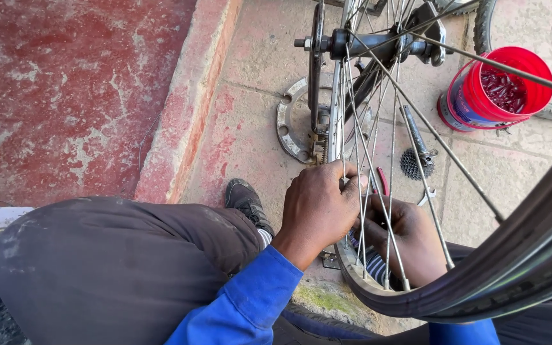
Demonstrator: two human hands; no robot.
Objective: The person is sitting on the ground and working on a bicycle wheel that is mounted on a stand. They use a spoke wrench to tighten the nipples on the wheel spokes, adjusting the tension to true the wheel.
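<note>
Both hands are closed on spokes at six o'clock of the wheel, left hand pinching, right hand threaded through; fingers could be nipped if the wheel were turned.

Left hand: back turned up, fingers curled closed at the thin silver wheel spokes.
Right hand: behind those spokes, fingers bent, just beside the left hand.
Sleeves: blue, at both wrists.
Left knee: bent, well left of the spokes.
</note>
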